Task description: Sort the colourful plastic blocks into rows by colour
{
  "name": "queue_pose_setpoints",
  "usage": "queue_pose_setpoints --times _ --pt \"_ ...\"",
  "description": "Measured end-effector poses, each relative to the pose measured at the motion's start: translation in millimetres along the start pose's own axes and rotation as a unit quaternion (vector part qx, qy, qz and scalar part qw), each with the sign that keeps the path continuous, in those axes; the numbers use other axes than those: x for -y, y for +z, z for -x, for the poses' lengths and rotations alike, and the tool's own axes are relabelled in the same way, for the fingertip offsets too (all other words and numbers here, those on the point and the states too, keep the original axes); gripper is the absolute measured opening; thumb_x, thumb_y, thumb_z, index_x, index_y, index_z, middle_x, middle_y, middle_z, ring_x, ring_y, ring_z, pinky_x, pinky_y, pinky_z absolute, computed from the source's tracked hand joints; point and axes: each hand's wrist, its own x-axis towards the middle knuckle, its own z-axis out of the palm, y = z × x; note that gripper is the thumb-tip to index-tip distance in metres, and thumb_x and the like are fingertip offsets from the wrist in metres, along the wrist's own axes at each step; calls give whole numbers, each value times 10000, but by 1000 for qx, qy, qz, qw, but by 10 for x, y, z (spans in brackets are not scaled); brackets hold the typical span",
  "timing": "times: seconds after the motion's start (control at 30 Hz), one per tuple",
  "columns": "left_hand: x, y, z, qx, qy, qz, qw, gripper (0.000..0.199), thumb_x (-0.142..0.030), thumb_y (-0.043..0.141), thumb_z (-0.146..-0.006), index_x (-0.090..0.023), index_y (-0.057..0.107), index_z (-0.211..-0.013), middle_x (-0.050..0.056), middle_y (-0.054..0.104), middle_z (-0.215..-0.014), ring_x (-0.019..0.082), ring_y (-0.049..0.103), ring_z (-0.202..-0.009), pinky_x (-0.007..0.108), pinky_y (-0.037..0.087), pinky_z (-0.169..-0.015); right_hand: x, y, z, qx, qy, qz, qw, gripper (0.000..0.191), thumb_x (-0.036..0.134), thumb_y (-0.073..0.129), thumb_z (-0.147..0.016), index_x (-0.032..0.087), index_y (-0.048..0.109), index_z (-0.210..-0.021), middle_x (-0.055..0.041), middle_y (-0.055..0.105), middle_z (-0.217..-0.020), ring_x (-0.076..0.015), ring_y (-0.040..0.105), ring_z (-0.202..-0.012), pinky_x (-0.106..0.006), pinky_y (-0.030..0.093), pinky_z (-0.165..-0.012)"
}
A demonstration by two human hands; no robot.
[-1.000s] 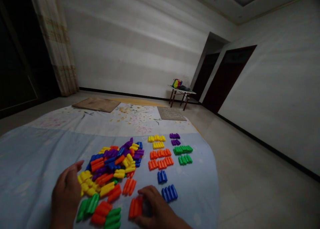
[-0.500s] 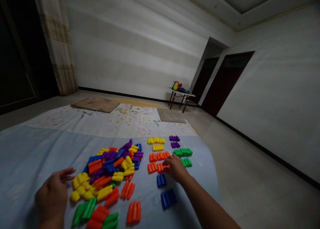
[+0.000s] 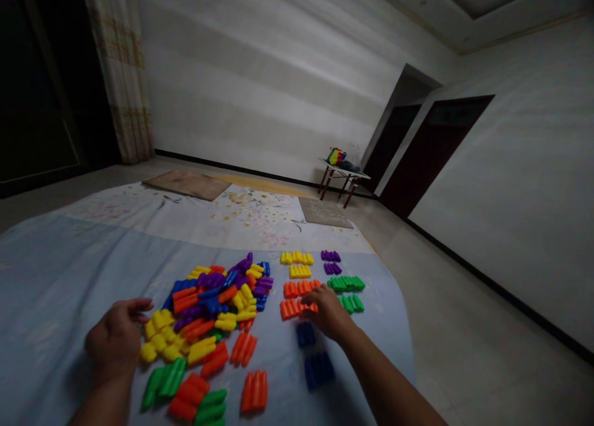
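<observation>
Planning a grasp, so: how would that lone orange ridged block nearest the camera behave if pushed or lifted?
The orange block looks like moulded plastic, so probably stiff and light. It lies flat on the blue sheet, so it would likely slide rather than roll. Its rounded ridges may be slippery.

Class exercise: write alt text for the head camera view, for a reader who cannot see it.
A person's right hand rests on sorted rows of orange blocks on a pale blue sheet, while the left hand hovers loosely curled at the edge of a mixed pile of coloured blocks. Yellow, purple, green and blue groups lie beside the orange rows, in a dim, bare room.
</observation>
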Motion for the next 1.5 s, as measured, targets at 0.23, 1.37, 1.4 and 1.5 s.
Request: queue_pose_setpoints --times 0.23,1.37,1.4,1.5 --pt "-35 17 23 8 -64 66 996 316 -295 300 -783 -187 591 -725 -5 581 -643 143 553 -624 245 427 -579 735 182 386 130 -122 -126 976 553 448 735 -599 265 573 -1096 -48 570 -1071 -229 484 -993 -339 388 -854" --pt "-196 -13 63 41 -97 -1 994 309 -312 299 -746 -226 592 -698 -1 566 -601 180 551 -631 265 410 -537 -751 -65 -556 1 -12 -15 1000 539 23 527 -638 154 544 -1161 -86 543 -1117 -163 529 -953 -268 407 -856" --pt "-183 -13 56 39 -95 0 995 310 -310 300 -746 -226 594 -701 -1 565 -600 179 551 -629 265 410 -538 -755 -57 -559 0 -14 -6 1000 543 16 522 -634 151 546 -1160 -89 545 -1115 -169 523 -974 -273 399 -870" --pt "-139 -4 35 38 -102 6 994 321 -330 294 -752 -228 595 -703 0 568 -609 179 551 -627 262 411 -523 -790 -63 -577 -1 -9 26 1000 551 17 528 -624 150 553 -1158 -101 544 -1125 -195 500 -1031 -302 373 -911"
